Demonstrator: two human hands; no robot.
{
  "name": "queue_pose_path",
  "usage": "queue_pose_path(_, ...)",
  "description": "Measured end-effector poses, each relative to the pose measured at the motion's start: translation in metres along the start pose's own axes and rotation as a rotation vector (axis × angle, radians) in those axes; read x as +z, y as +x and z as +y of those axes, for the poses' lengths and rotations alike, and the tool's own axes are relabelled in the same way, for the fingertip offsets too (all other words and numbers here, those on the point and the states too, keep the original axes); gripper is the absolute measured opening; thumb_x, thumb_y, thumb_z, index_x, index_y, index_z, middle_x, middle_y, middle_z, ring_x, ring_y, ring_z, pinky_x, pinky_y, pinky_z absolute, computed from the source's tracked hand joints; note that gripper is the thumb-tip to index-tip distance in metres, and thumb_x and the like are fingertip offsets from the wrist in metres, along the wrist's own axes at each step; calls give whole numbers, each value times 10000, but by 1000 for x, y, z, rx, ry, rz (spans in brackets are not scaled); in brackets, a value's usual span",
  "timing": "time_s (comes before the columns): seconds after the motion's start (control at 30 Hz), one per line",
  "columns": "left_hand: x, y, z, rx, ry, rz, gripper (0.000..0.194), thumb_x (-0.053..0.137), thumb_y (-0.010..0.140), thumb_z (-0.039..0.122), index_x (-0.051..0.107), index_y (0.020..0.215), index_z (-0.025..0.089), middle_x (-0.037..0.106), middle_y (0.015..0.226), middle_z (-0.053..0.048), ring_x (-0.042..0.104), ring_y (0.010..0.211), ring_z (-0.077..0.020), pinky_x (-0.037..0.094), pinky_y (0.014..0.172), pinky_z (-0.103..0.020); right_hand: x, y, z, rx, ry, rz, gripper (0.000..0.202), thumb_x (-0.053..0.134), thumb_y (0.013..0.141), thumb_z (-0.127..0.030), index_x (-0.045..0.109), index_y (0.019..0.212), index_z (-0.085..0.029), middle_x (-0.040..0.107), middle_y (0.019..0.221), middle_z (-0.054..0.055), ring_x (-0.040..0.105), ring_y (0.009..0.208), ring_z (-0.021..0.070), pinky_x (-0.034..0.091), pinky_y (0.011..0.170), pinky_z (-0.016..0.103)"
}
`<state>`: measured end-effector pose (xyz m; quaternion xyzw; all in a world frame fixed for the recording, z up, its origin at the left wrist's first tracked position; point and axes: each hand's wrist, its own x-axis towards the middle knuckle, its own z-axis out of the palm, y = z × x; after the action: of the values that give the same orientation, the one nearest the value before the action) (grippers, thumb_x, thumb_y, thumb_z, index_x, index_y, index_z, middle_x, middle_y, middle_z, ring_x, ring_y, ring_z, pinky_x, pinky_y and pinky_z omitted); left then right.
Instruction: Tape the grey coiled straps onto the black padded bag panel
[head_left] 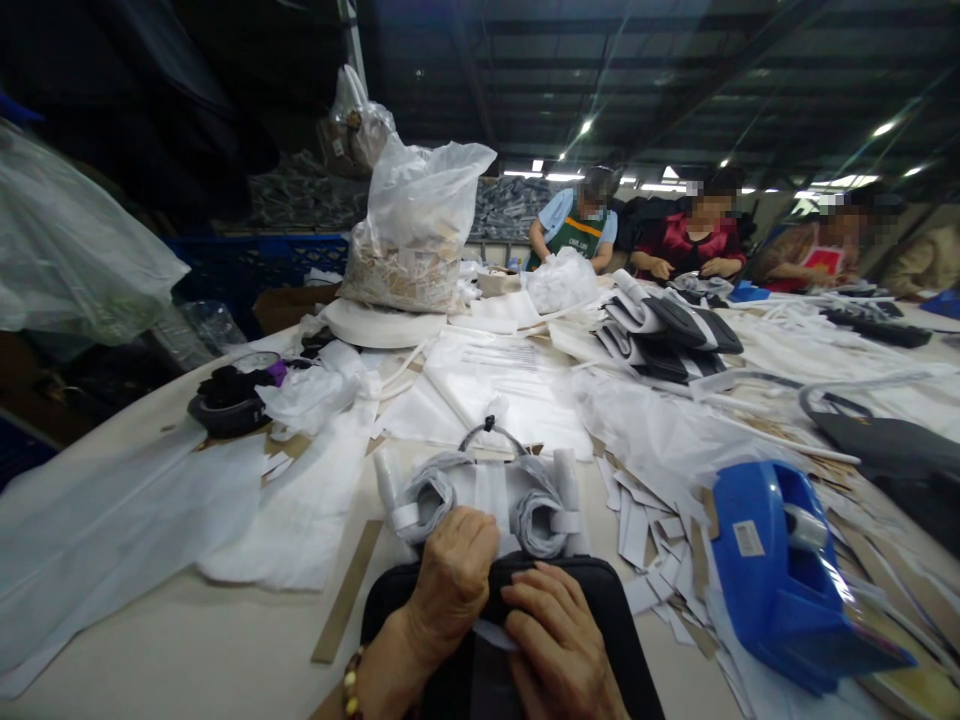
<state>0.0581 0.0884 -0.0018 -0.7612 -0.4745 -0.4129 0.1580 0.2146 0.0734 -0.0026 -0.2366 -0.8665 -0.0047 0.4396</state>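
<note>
Fingers of the left hand (454, 580) are curled knuckles-up over the far rim of the black bag (600, 610), with a white slip (491, 632) lying under them; whether they pinch it cannot be told, as the fingertips are hidden. Fingers of the right hand (559, 640) lie flat and extended on the bag top, just right of the left, pressing rather than grasping.

Risks, as judged:
- The slip shows only between the two hands. With the right hand merely pressing, it could slide or crease if either hand shifts.
- Grey wrapped straps (487, 495) with white bands lie touching the bag's far edge, just beyond the left knuckles. A forward push could knock them out of their roll.
- Loose paper strips (645, 540) lie scattered near the right fingers, toward the blue tape dispenser (787, 575). These could be dragged onto the bag or mistaken for the slip.

Position: the bag sits directly beneath both hands, near the table edge; the slip lies between and under the fingers. Other people work well beyond, at the far end.
</note>
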Motion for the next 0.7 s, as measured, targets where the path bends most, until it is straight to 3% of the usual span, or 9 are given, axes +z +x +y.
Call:
queue_pose_path(0.23, -5, -2, 4, 79, -44, 39, 298, 324, 821, -33, 545, 730, 145, 583, 691, -61, 539, 704, -167, 476, 628, -276, 1, -1, 1, 81, 148, -14, 149, 458, 700, -52, 531, 723, -180, 603, 731, 22, 553, 739, 149, 428, 685, 303)
queue_pose_path(0.7, -10, -7, 8, 173, -100, -57, 305, 311, 843, 8, 502, 653, 150, 508, 610, -49, 467, 607, -168, 417, 549, -274, 2, -5, 5, 67, 198, -52, 139, 454, 721, -53, 516, 698, -176, 608, 721, 10, 541, 751, 146, 397, 676, 305)
